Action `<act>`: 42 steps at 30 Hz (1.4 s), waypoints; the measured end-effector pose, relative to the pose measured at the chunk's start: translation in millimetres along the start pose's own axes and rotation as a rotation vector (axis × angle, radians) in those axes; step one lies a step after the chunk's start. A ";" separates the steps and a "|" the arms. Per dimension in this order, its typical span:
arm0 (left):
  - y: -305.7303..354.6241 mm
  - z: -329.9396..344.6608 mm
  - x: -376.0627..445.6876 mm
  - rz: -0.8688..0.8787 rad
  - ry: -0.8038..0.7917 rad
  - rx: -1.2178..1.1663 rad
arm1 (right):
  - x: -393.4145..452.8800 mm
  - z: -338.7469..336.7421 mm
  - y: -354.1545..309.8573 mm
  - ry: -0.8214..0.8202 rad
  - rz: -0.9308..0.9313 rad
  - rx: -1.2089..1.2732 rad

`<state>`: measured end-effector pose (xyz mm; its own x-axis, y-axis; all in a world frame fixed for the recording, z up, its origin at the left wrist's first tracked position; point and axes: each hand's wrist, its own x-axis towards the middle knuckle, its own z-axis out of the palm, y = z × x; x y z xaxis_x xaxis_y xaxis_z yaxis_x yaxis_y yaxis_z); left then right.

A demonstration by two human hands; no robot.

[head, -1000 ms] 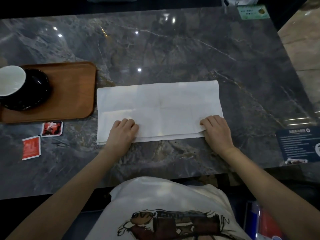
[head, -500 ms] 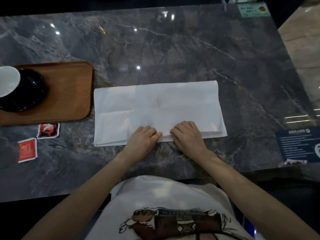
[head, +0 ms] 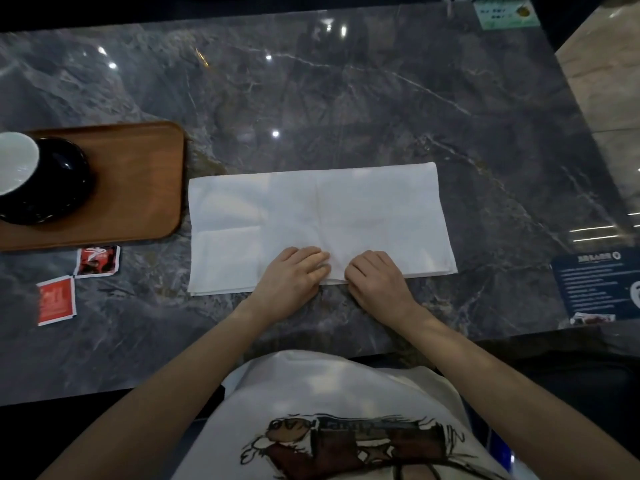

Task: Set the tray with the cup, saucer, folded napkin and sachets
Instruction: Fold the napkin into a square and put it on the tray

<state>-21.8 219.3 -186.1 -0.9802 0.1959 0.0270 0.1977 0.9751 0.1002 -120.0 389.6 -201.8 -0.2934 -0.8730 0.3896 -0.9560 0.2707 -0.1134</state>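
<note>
A white napkin (head: 346, 209), folded into a long rectangle, lies flat on the dark marble table. My left hand (head: 294, 275) and my right hand (head: 377, 278) rest side by side on the middle of its near edge, fingers curled and pressing down on the paper. At the left stands a wooden tray (head: 138, 188) with a black saucer (head: 65, 181) on it, and a white cup (head: 14, 161) sits on the saucer, cut off by the frame edge. Two red sachets lie on the table below the tray, one (head: 98, 260) closer to it and one (head: 56, 300) further left.
A dark blue printed card (head: 595, 285) lies at the table's right near corner. A green card (head: 505, 13) sits at the far right edge. The table's near edge (head: 138, 389) runs just in front of my body.
My hands slid inward along the napkin's near edge, from its two ends to the middle, where they are almost touching. The napkin, tray and sachets stayed put.
</note>
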 end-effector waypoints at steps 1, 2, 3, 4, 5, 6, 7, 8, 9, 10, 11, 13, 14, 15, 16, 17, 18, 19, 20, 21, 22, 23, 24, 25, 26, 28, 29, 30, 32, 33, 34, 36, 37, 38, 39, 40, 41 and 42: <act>-0.1 0.0 -0.1 0.036 0.028 0.008 | 0.1 1.2 -0.1 0.003 -0.006 -0.007; 0.1 0.5 -0.7 0.079 0.055 0.017 | -0.1 2.2 -0.5 0.004 -0.009 -0.014; 0.4 1.6 -1.4 0.120 0.075 0.029 | -0.3 3.0 -1.1 0.004 -0.006 -0.020; 0.6 2.6 -1.8 0.151 0.090 0.043 | -0.7 3.5 -2.1 0.001 0.003 -0.026; 0.7 2.9 -1.8 0.170 0.102 0.055 | -1.2 3.6 -3.1 -0.005 0.017 -0.032; 1.1 2.8 -1.4 0.184 0.110 0.066 | -1.8 3.6 -3.9 -0.014 0.035 -0.036; 1.3 2.5 -0.9 0.195 0.116 0.075 | -2.2 3.4 -4.1 -0.024 0.051 -0.036; 1.3 2.3 -0.3 0.208 0.118 0.083 | -2.6 3.1 -4.0 -0.033 0.063 -0.034; 1.3 2.2 -0.1 0.218 0.115 0.088 | -2.8 3.0 -3.5 -0.043 0.068 -0.029; 1.1 2.6 -0.2 0.226 0.109 0.090 | -3.0 2.4 -2.7 -0.058 0.067 -0.023; 0.5 3.4 -0.2 0.233 0.099 0.086 | -3.1 1.5 -1.7 -0.078 0.062 -0.017; -1.2 4.3 -0.7 0.236 0.056 0.062 | -5.2 -1.1 1.0 -0.117 0.057 -0.007; -1.8 4.0 -0.6 0.233 0.033 0.043 | -7.6 -3.3 2.9 -0.133 0.062 -0.008; -2.3 3.2 0.0 0.228 0.011 0.023 | -11.2 -5.9 5.3 -0.147 0.075 -0.014; -2.4 1.8 1.1 0.226 -0.009 0.008 | -15.1 -8.7 8.4 -0.159 0.094 -0.020; -2.4 0.8 2.7 0.224 -0.025 -0.005 | -19.8 -12.6 12.3 -0.163 0.117 -0.030; -2.1 -0.7 4.6 0.218 -0.039 -0.016 | -24.9 -16.0 17.3 -0.162 0.144 -0.043; -1.8 -2.4 6.5 0.211 -0.050 -0.020 | -30.2 -20.1 23.0 -0.159 0.175 -0.064; -1.7 -3.6 8.5 0.209 -0.056 -0.017 | -35.5 -24.3 29.4 -0.159 0.205 -0.092; -1.7 -4.6 10.1 0.212 -0.057 -0.008 | -40.9 -28.7 36.1 -0.162 0.234 -0.124; -1.7 -5.0 11.1 0.219 -0.061 0.001 | -46.3 -32.9 43.3 -0.169 0.262 -0.151; -1.9 -5.4 11.6 0.224 -0.067 0.006 | -51.6 -37.4 50.3 -0.183 0.291 -0.176; -2.4 -5.6 11.7 0.227 -0.073 0.007 | -56.6 -41.5 56.8 -0.204 0.319 -0.198; -3.0 -5.4 11.5 0.226 -0.078 0.005 | -60.7 -45.7 62.6 -0.231 0.345 -0.215; -3.3 -5.3 11.3 0.222 -0.083 0.002 | -64.2 -49.2 68.1 -0.259 0.368 -0.221; -2.3 -5.4 11.8 0.209 -0.103 -0.006 | -68.0 -55.3 75.6 -0.304 0.409 -0.209; -1.5 -6.0 12.6 0.197 -0.115 -0.012 | -67.8 -58.7 77.6 -0.319 0.436 -0.194; -0.5 -6.6 13.9 0.182 -0.124 -0.017 | -66.1 -61.8 78.4 -0.327 0.470 -0.177; 2.0 -8.2 15.6 0.146 -0.124 -0.026 | -57.7 -66.3 75.7 -0.299 0.540 -0.148; 3.5 -8.4 15.9 0.125 -0.109 -0.041 | -51.0 -66.8 71.8 -0.269 0.568 -0.121; 5.5 -7.4 16.3 0.100 -0.084 -0.058 | -42.8 -65.6 66.0 -0.232 0.590 -0.080; 11.8 -4.2 17.9 0.025 -0.039 -0.075 | -22.4 -57.3 48.1 -0.185 0.595 0.011; 15.9 -2.1 19.1 -0.029 -0.036 -0.076 | -11.2 -50.7 36.6 -0.196 0.579 0.056; 20.0 0.3 20.6 -0.094 -0.044 -0.085 | -0.6 -42.5 24.8 -0.230 0.559 0.108; 23.4 2.8 21.5 -0.163 -0.062 -0.102 | 8.9 -34.0 13.5 -0.281 0.542 0.157; 25.5 5.4 21.9 -0.225 -0.091 -0.119 | 16.9 -26.8 3.1 -0.347 0.534 0.185; 26.1 8.3 20.8 -0.278 -0.120 -0.133 | 21.5 -19.3 -4.8 -0.412 0.532 0.182; 24.9 11.7 18.7 -0.320 -0.144 -0.148 | 22.9 -11.6 -8.8 -0.464 0.535 0.158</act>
<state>-35.2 248.5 -194.8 -0.9814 -0.0930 -0.1681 -0.1299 0.9659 0.2241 -118.3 371.9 -181.3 -0.6603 -0.7291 -0.1799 -0.6598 0.6777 -0.3247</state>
